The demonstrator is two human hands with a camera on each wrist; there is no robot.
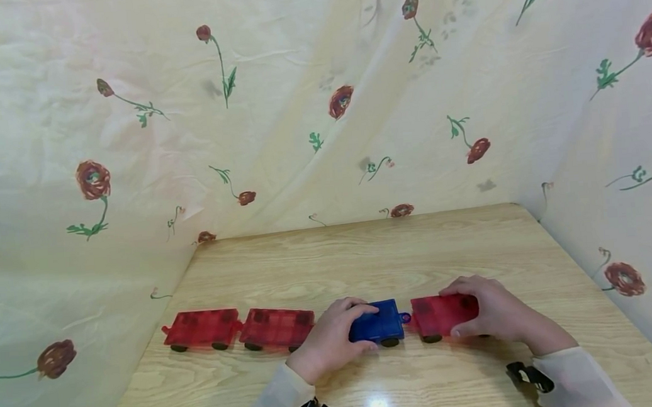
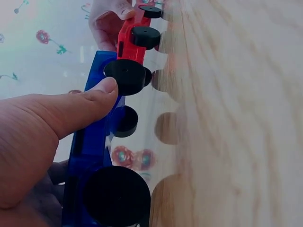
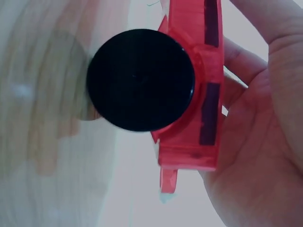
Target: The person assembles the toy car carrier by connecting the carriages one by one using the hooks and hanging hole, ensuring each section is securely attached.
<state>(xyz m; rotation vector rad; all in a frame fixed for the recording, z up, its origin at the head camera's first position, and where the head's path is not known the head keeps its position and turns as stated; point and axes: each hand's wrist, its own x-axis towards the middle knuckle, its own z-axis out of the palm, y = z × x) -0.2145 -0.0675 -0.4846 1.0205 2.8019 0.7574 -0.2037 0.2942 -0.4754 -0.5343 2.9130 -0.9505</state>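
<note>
My left hand grips a blue toy train car across its sides, its thumb lying by a black wheel in the left wrist view. To the right, my right hand holds a red toy train car with fingers at the far side and thumb at the near side. A blue coupling loop overlaps the red car's left end. In the right wrist view a black wheel of this red car fills the middle, with a small tab at its end.
Further left on the wooden table stand a red car and a second red car, end to end in line with the others. Flowered cloth hangs behind and along both sides of the table.
</note>
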